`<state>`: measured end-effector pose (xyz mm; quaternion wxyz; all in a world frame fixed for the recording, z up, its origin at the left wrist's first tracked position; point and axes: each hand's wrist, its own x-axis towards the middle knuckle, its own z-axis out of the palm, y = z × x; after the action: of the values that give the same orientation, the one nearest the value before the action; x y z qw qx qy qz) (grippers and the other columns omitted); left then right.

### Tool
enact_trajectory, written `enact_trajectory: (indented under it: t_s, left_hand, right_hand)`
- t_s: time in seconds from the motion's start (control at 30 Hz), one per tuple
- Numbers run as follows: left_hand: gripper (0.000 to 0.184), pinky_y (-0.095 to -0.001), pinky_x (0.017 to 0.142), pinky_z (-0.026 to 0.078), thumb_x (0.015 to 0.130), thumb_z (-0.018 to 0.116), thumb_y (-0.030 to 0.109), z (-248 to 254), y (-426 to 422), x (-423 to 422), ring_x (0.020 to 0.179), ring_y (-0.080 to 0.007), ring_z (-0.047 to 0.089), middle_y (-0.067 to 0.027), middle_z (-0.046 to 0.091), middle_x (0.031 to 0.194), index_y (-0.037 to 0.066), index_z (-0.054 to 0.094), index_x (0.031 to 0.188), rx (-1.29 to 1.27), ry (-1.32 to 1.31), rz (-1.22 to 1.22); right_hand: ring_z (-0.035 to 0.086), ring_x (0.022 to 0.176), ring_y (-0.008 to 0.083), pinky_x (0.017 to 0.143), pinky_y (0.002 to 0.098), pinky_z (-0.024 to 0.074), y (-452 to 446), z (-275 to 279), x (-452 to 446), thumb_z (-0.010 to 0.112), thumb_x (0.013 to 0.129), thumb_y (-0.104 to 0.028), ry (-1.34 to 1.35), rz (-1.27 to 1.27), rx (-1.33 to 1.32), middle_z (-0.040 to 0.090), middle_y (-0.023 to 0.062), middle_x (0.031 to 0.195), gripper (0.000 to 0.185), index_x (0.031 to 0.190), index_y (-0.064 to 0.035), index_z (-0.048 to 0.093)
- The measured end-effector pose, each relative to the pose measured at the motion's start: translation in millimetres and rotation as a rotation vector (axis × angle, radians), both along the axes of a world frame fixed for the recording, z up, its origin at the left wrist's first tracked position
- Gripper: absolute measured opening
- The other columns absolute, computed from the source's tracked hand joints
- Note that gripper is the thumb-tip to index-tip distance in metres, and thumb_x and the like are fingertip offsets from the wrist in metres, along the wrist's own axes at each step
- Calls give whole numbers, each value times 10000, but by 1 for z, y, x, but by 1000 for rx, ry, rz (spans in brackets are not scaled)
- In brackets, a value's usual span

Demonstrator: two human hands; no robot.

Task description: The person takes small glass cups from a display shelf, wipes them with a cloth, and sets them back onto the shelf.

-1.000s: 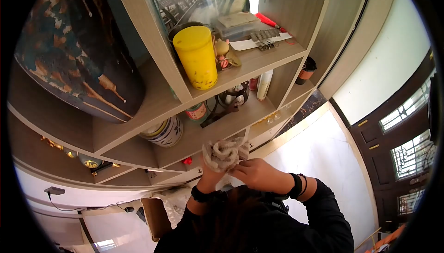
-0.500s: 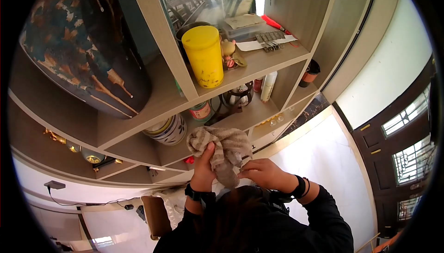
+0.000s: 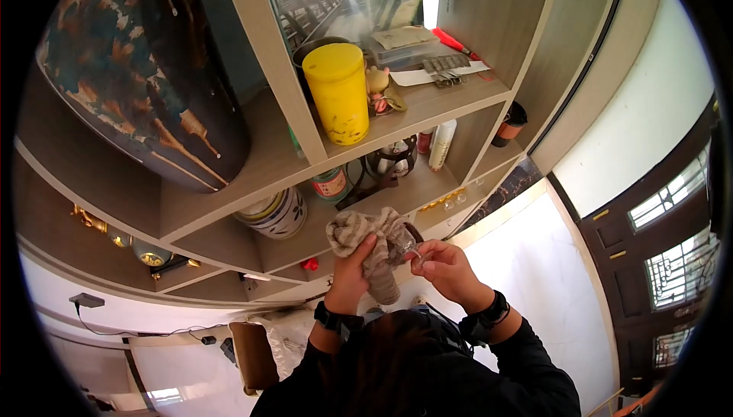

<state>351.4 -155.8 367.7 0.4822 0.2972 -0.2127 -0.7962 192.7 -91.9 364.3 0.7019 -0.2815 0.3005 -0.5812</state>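
My left hand (image 3: 353, 273) is closed around a striped grey-brown cloth (image 3: 351, 230), bunched up with one end hanging down. A small clear glass (image 3: 402, 240) pokes out on the right side of the cloth, partly wrapped by it. My right hand (image 3: 450, 270) pinches the near end of this glass between thumb and fingers. How far the glass reaches into the cloth is hidden. Both hands are held in front of the shelf unit (image 3: 252, 169), near its lower edge.
A yellow canister (image 3: 336, 93), a small figurine (image 3: 378, 89) and pill blister packs (image 3: 447, 66) stand on the upper shelf. Below are a patterned pot (image 3: 279, 215), a white bottle (image 3: 443, 144) and small glasses (image 3: 456, 199). A large dark vase (image 3: 145, 74) fills the left. A cardboard box (image 3: 253, 360) sits on the floor.
Both hands have moved slightly right. The right hand has risen, and the glass it pinches now shows clear of the cloth, where cloth covered more of it before.
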Motion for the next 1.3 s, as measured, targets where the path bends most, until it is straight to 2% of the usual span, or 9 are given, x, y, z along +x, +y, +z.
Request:
enact_trajectory:
  t_s: [0.07, 0.23, 0.43, 0.5, 0.73, 1.07, 1.13, 1.2, 1.3]
  left_hand:
    - [333, -313, 701, 466, 764, 559, 80, -5, 0, 1, 882, -196, 541, -90, 531, 1001, 12, 453, 1072, 23, 18, 2]
    - [321, -319, 707, 466, 760, 541, 46, -22, -4, 0, 894, -201, 538, -95, 531, 1005, 17, 454, 1067, 23, 31, 6]
    - [407, -329, 768, 455, 727, 496, -45, -27, -18, 3, 973, -232, 501, -106, 495, 1063, 30, 397, 1114, -54, 159, 11]
    - [441, -330, 785, 450, 717, 490, -63, -30, -20, 5, 991, -239, 490, -111, 481, 1082, 32, 375, 1132, -134, 183, 41]
    - [507, -305, 793, 435, 677, 549, -70, -35, -17, -5, 962, -188, 493, -95, 475, 1081, 18, 358, 1138, -152, -57, -109]
    - [581, -265, 791, 403, 648, 631, 35, -28, -23, -11, 935, -141, 482, -64, 484, 1034, 17, 344, 1153, -441, -228, -238]
    - [618, -267, 790, 404, 649, 634, 41, -24, -25, -12, 950, -143, 472, -70, 462, 1065, 23, 315, 1178, -558, -265, -219]
    - [699, -274, 802, 394, 648, 654, 68, -14, -20, -14, 989, -150, 443, -83, 385, 1140, 39, 251, 1219, -699, -250, 20]
    - [740, -281, 815, 383, 655, 665, 97, -13, -19, -12, 1025, -170, 422, -88, 312, 1197, 55, 215, 1241, -757, -159, 101]
  right_hand:
    - [501, 705, 148, 678, 247, 406, 0, -2, 0, 521, 745, 33, -85, -4, 10, 540, 114, 917, 167, 897, -35, 500]
    - [426, 582, 116, 539, 223, 347, -3, -14, 4, 503, 777, -10, 168, -81, 5, 523, 81, 770, 84, 857, -32, 494]
    - [449, 602, 104, 536, 214, 356, -3, -15, -13, 477, 790, 0, 89, -41, -146, 550, 68, 808, 92, 869, -23, 521]
    - [482, 641, 119, 582, 222, 388, -12, -5, -11, 486, 790, -7, 283, -246, -186, 543, 54, 784, 102, 877, -19, 538]
    - [447, 701, 88, 642, 188, 350, -46, 11, -1, 622, 670, 42, 746, -301, -449, 408, 27, 863, 348, 1006, -6, 540]
    - [439, 745, 98, 632, 188, 354, -58, 11, 11, 618, 699, -10, 886, -236, -469, 449, 30, 842, 209, 878, 55, 531]
    - [467, 708, 74, 601, 182, 371, -58, 12, 16, 592, 737, -39, 663, -332, -304, 494, 21, 816, 168, 875, 40, 536]
    - [466, 663, 61, 567, 174, 368, -57, 11, 19, 585, 748, -49, 637, -337, -222, 479, 7, 770, 135, 851, 26, 539]
    - [465, 584, 43, 518, 167, 367, -59, 6, 22, 570, 765, -61, 652, -358, -163, 468, -21, 710, 94, 829, 0, 540]
